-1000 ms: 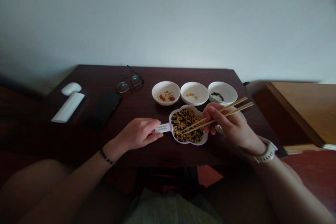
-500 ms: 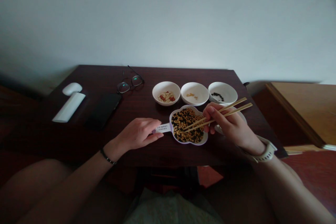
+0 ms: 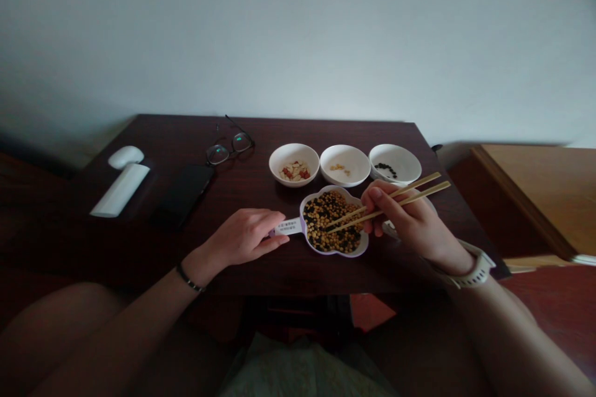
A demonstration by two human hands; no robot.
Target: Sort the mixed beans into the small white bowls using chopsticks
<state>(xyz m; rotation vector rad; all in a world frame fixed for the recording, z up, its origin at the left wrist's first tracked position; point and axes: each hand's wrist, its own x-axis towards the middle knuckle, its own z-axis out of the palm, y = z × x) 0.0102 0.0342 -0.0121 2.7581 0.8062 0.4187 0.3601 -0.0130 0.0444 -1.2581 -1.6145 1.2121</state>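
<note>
My left hand is closed on the labelled handle of a flower-shaped white dish with a purple edge. Mixed yellow and black beans fill the dish. In my right hand is a pair of wooden chopsticks, their tips down among the beans. Behind the dish stand three white bowls in a row. The left bowl holds pale and red pieces, the middle bowl a few yellow beans, and the right bowl some black beans. Another white dish shows partly behind my right hand.
Eyeglasses lie on the dark wooden table left of the bowls. Farther left are a black flat object, a white bar-shaped object and a rounded white object. A lighter wooden table stands at the right.
Hardly anything differs. The chopsticks and my right hand have shifted very slightly, with the tips still in the beans. My left hand keeps its hold on the handle.
</note>
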